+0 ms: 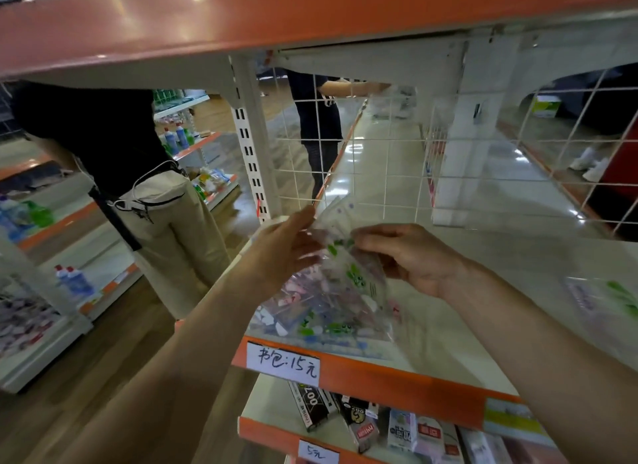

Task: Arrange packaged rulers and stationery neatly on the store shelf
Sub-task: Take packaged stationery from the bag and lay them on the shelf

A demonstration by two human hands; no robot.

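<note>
Holding the stationery packet (331, 291) are left hand (283, 253) and right hand (414, 260).

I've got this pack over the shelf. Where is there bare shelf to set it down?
The white shelf is bare between the pile of clear packs at the front left and the lone pack on the right, and back to the wire mesh. The front left is crowded: the left hand and right hand hold the clear pack there.

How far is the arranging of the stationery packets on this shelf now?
Done: a lone packet lies on the shelf at the right. In hand: the left hand and right hand hold a clear packet above the front-left pile. Left: set it down, tidy that pile; the lower-shelf boxes lie crooked.
</note>
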